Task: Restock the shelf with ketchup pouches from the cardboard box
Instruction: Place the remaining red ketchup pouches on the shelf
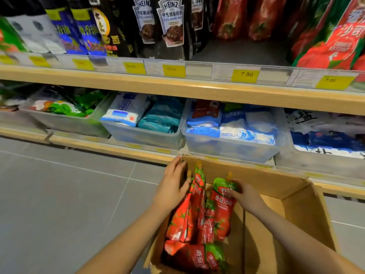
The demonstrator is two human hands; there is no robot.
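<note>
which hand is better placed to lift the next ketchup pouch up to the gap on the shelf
Right, probably. The right hand already grips an upright pouch and sits below the shelf gap; the left hand only steadies a bundle.

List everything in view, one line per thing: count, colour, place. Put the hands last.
Ketchup pouches: several, exact count unclear, red and green, in the box.
Cardboard box: one, brown, on the floor by the shelf.
Shelved ketchup pouches: several, red, upper shelf right.
Gap: one, bare upper shelf in front of the far red pouches.
Black sauce pouches: several, upper shelf centre.
Clear bins: four, lower shelf, holding blue, white and green packs.
Price tags: yellow, along the shelf edge.
Left hand: holds pouches at the box's far left.
Right hand: grips one pouch's top.
</note>
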